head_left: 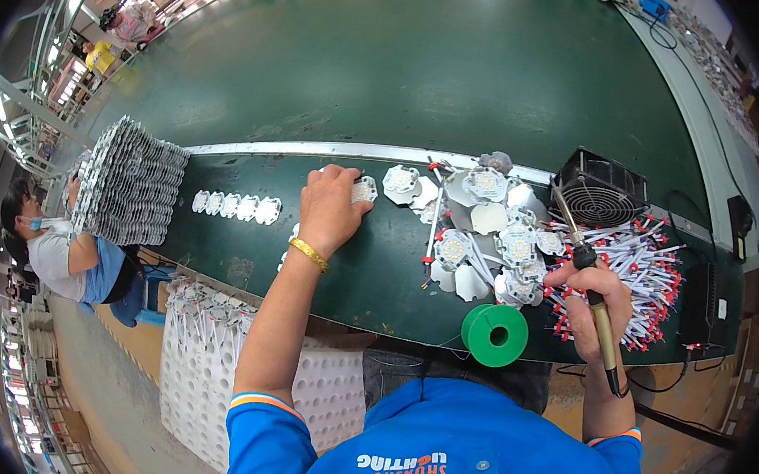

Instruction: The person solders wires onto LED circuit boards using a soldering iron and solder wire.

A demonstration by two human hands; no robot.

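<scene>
I find the left hand [333,205] palm down on the bench, fingers close together and curved, thumb and forefinger at an octagonal LED circuit board [363,190]. I cannot tell whether they pinch it or only steady it. The right hand [595,307] is closed around a soldering iron [604,330], its tip angled up and away, well apart from that board.

On progress, I judge the work to be partway through a batch. Left of the left hand, a row of bare LED boards [237,207] shows no leads; I class these as outstanding. Farther left, a tall stack of boards [130,183] appears to be reserve stock or other work; its condition is not legible. Between the hands lies a heap of LED boards [486,185], with some white leads across it; I cannot confirm which joints are made.

Beside the right hand, on its outer side, the pile of red-ended white leads [648,280] is large, so much wiring seemingly remains. To that hand's left, on its near side, sits a green solder spool [494,335]. Below and left of the left hand, boards with white leads [205,305] lie over white perforated foam [193,401]; I judge these wired.
</scene>
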